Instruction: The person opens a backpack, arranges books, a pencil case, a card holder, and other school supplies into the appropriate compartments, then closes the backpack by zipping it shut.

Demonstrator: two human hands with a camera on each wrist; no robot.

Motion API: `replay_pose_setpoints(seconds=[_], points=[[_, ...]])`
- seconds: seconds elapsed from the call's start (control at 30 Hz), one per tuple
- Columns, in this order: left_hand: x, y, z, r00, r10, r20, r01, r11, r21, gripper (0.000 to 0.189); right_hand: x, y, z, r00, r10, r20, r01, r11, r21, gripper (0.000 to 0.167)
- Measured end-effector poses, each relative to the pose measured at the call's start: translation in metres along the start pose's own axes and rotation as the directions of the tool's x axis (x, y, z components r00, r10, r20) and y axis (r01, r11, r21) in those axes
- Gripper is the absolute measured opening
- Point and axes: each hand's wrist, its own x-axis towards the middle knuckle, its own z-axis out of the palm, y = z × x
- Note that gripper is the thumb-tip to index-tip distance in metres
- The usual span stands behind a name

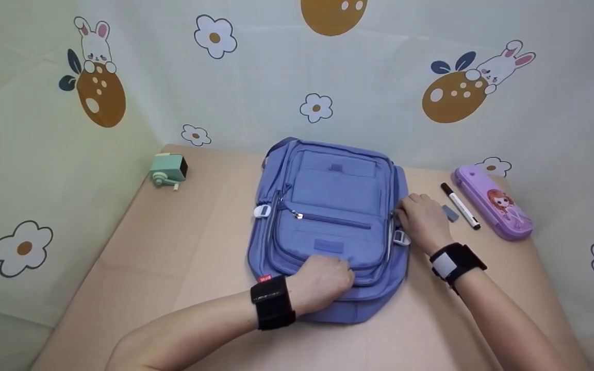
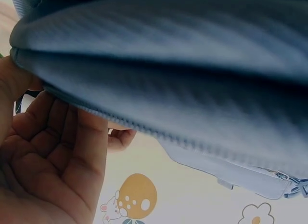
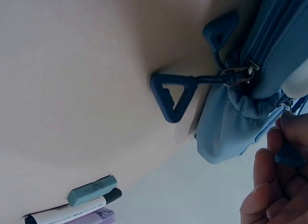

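Note:
A blue backpack (image 1: 335,188) lies on its back on the table, front pockets facing up. My left hand (image 1: 323,283) grips the lower edge of its front compartment. In the left wrist view, the thumb and fingers pinch the fabric by the zipper teeth (image 2: 144,130). At the backpack's right side, my right hand (image 1: 425,221) pinches a dark blue triangular zipper pull (image 3: 289,155). Beside that hand, two more triangular zipper pulls hang over the table, the nearer one (image 3: 161,91) lying flat.
A grey-blue eraser (image 1: 450,213), a white marker (image 1: 460,206) and a purple pencil case (image 1: 493,202) lie right of the right hand. A green crank pencil sharpener (image 1: 167,169) stands at the table's far left corner. Printed curtains (image 1: 256,87) enclose the table (image 1: 194,226).

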Motion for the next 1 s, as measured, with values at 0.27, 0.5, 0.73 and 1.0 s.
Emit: replay_pose_setpoints(seconds=[0.27,0.5,0.73,1.0], points=[[-0.003,-0.005,-0.010,1.000,0.003,-0.017,-0.004,0.998,-0.065,0.016,-0.020,0.000,-0.003,0.995,-0.083,-0.051,0.085,0.996,0.038,0.044],[-0.003,-0.012,-0.024,0.999,-0.023,-0.048,0.020,0.997,-0.071,0.011,-0.036,-0.006,-0.005,0.973,-0.229,-0.040,0.232,0.964,0.130,0.057],[0.001,-0.021,-0.041,0.993,-0.049,-0.112,0.044,0.998,-0.045,0.005,-0.033,-0.009,-0.003,0.965,-0.261,0.010,0.253,0.943,0.218,0.069],[0.011,-0.035,-0.061,0.973,-0.058,-0.222,0.052,0.998,-0.033,0.008,-0.007,-0.014,0.004,0.972,-0.232,0.020,0.219,0.939,0.266,0.069]])
